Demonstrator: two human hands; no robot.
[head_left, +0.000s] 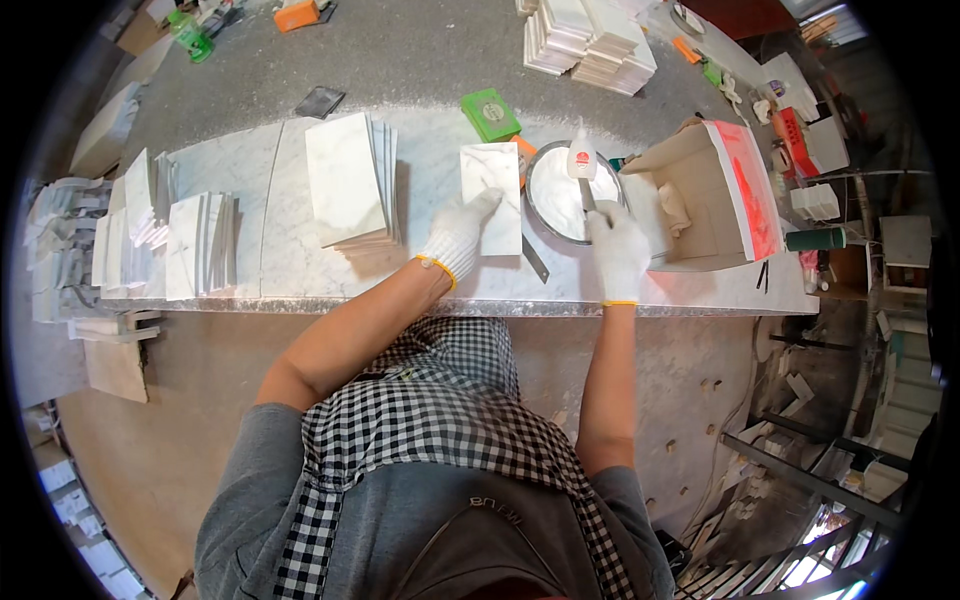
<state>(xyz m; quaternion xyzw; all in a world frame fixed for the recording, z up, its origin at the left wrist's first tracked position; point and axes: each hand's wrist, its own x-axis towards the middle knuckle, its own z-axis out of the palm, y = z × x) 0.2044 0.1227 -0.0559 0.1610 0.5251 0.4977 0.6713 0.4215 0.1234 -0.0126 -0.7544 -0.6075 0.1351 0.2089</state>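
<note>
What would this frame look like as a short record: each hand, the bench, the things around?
Left hand: white glove, on a white tile
Right hand: white glove, gripping a narrow tool at a round bowl of white material
Bench: pale, veined
Left side: tile stack
Right side: open box

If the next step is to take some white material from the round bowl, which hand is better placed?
Probably the right hand: it is beside the bowl and holds a flat tool over the white material. The left hand is on the tile, farther away.
</note>
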